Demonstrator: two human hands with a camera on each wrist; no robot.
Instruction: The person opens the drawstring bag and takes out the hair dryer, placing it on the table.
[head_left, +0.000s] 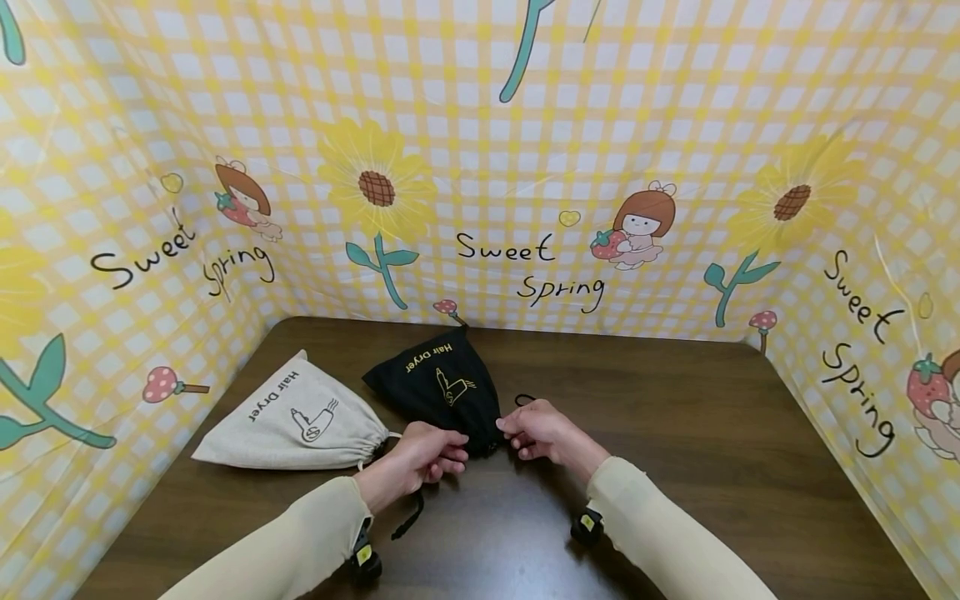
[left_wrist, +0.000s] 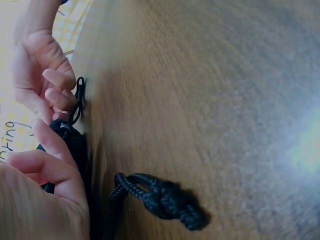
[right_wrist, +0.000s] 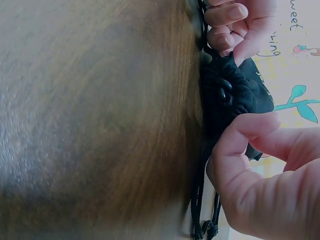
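A black drawstring bag [head_left: 435, 383] lettered "Hair Dryer" lies on the table, its gathered mouth towards me. My left hand [head_left: 427, 457] pinches the left side of that mouth between thumb and fingers. On the opposite side, my right hand [head_left: 542, 429] pinches the mouth's edge, the other fingers curled. The right wrist view shows the puckered opening [right_wrist: 227, 92] between both hands. A knotted black cord [left_wrist: 170, 200] trails on the table by the left hand; another cord [right_wrist: 200, 200] loops beside the right. What the bag holds, if anything, is hidden.
Left of the black bag lies a beige drawstring bag [head_left: 300, 421], also lettered "Hair Dryer", its tied neck close to my left wrist. Yellow checked cloth [head_left: 495, 167] walls the dark wooden table [head_left: 675, 417] at the back and both sides.
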